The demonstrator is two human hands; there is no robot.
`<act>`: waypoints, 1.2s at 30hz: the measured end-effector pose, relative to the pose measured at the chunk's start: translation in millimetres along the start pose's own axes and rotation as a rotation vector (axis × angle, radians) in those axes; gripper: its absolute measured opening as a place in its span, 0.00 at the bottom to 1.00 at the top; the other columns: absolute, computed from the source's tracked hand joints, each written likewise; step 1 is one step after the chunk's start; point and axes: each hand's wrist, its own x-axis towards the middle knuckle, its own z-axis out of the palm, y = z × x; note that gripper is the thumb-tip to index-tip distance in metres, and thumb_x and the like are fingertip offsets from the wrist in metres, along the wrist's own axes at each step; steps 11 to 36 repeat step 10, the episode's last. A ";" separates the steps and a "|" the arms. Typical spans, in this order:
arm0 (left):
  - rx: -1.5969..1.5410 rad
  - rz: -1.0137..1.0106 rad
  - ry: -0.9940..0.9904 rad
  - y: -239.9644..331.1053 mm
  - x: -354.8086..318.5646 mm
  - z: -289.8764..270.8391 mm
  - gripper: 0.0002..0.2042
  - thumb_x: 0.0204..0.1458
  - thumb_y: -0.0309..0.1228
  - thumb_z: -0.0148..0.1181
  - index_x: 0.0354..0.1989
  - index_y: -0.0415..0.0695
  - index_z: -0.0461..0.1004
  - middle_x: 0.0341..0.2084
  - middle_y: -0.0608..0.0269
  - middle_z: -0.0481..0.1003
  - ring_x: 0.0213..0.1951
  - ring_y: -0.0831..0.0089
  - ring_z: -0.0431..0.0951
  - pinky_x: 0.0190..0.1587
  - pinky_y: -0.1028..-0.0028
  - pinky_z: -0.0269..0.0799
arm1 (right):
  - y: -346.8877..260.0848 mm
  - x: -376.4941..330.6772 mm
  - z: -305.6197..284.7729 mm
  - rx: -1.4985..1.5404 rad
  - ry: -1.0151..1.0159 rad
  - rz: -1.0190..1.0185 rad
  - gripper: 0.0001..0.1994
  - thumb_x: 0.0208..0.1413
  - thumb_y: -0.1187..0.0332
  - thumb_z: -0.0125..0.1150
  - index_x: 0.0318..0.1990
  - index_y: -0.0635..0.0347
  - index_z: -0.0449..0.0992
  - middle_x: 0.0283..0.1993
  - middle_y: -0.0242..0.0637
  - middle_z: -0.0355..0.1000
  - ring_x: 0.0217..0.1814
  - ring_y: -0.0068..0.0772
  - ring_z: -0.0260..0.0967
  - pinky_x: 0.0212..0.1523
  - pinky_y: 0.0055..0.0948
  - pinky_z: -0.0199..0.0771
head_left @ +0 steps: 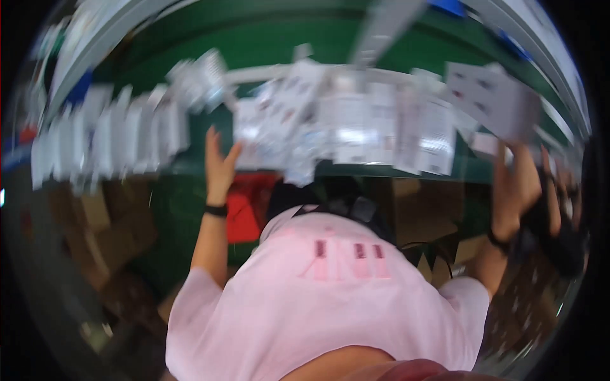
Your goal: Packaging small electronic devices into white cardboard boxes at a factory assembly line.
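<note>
My left hand [220,166] is at the table's near edge, thumb and fingers apart, with nothing in it. Just beyond it lie white printed sheets or packs [295,95] and crumpled clear plastic bags [295,149]. Out on the right, my right hand [518,181] grips the lower end of a flat white box or folded card [486,95] with small printed pictures. Motion blurs this hand, and its fingertips are partly hidden. A smaller white box [485,143] sits close beside it.
White packs stand in a row [111,143] at left; more white packs [397,124] lie right of centre. A grey post [386,28] rises beyond the green table [254,38]. Below are cardboard boxes [124,232] and a red bin [241,218]. Another person's hands [559,197] are at far right.
</note>
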 end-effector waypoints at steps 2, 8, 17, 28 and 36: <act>0.057 0.144 -0.066 53.1 -2.9 -12.3 0.42 0.47 0.36 0.68 0.67 0.34 0.51 0.63 0.44 0.58 0.65 0.54 0.58 0.65 0.64 0.53 | -21.4 -6.6 -46.2 0.106 0.142 -0.051 0.09 0.50 0.72 0.69 0.39 0.64 0.80 0.36 0.39 0.80 0.34 0.32 0.77 0.35 0.25 0.74; -0.046 0.132 -0.222 76.2 -31.0 -82.4 0.42 0.45 0.42 0.68 0.68 0.43 0.55 0.61 0.46 0.63 0.64 0.54 0.59 0.64 0.61 0.55 | -174.8 30.4 -69.3 0.852 -0.418 0.174 0.09 0.53 0.81 0.58 0.42 0.71 0.76 0.33 0.42 0.78 0.36 0.27 0.74 0.41 0.23 0.71; -0.391 0.031 -0.261 58.8 -32.8 -100.6 0.41 0.47 0.44 0.68 0.68 0.44 0.54 0.62 0.48 0.61 0.66 0.54 0.56 0.66 0.56 0.51 | -224.8 41.9 -37.9 0.969 -0.769 0.230 0.13 0.57 0.77 0.58 0.50 0.64 0.76 0.40 0.44 0.77 0.41 0.37 0.75 0.46 0.24 0.72; -0.391 0.031 -0.261 58.8 -32.8 -100.6 0.41 0.47 0.44 0.68 0.68 0.44 0.54 0.62 0.48 0.61 0.66 0.54 0.56 0.66 0.56 0.51 | -224.8 41.9 -37.9 0.969 -0.769 0.230 0.13 0.57 0.77 0.58 0.50 0.64 0.76 0.40 0.44 0.77 0.41 0.37 0.75 0.46 0.24 0.72; -0.391 0.031 -0.261 58.8 -32.8 -100.6 0.41 0.47 0.44 0.68 0.68 0.44 0.54 0.62 0.48 0.61 0.66 0.54 0.56 0.66 0.56 0.51 | -224.8 41.9 -37.9 0.969 -0.769 0.230 0.13 0.57 0.77 0.58 0.50 0.64 0.76 0.40 0.44 0.77 0.41 0.37 0.75 0.46 0.24 0.72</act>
